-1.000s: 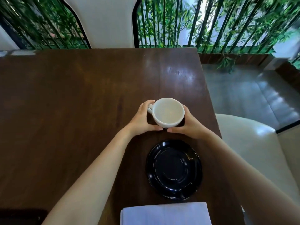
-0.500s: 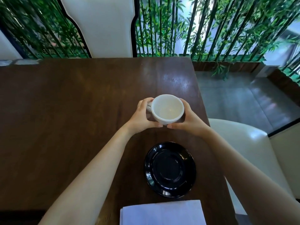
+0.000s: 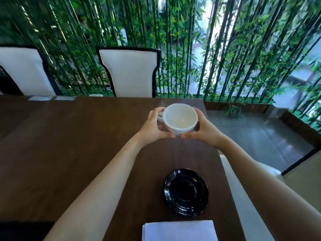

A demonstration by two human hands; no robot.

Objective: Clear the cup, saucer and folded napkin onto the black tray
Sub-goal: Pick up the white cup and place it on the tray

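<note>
While you cradle the white cup between both hands, your left hand wraps its handle side and your right hand cups the opposite wall. The fingers of the left curl round the far side by the handle, with the thumb pressed under the near base. The right thumb lies along the near lower edge, its tip almost meeting the left thumb, and the right fingers curve round the far rim. Both hands are closed on the cup, which sits upright, mouth up and empty, between your palms. Whether it is lifted clear of the dark wooden counter cannot be told from this angle.

Nearer you than your fingers, below your right wrist, the black saucer lies flat on the counter, well apart from the cup. Nearer still, at the bottom edge, the folded napkin lies flat just beside the saucer, not touching it. Beyond your fingers, across the counter, two white chair backs stand before a screen of green bamboo.
</note>
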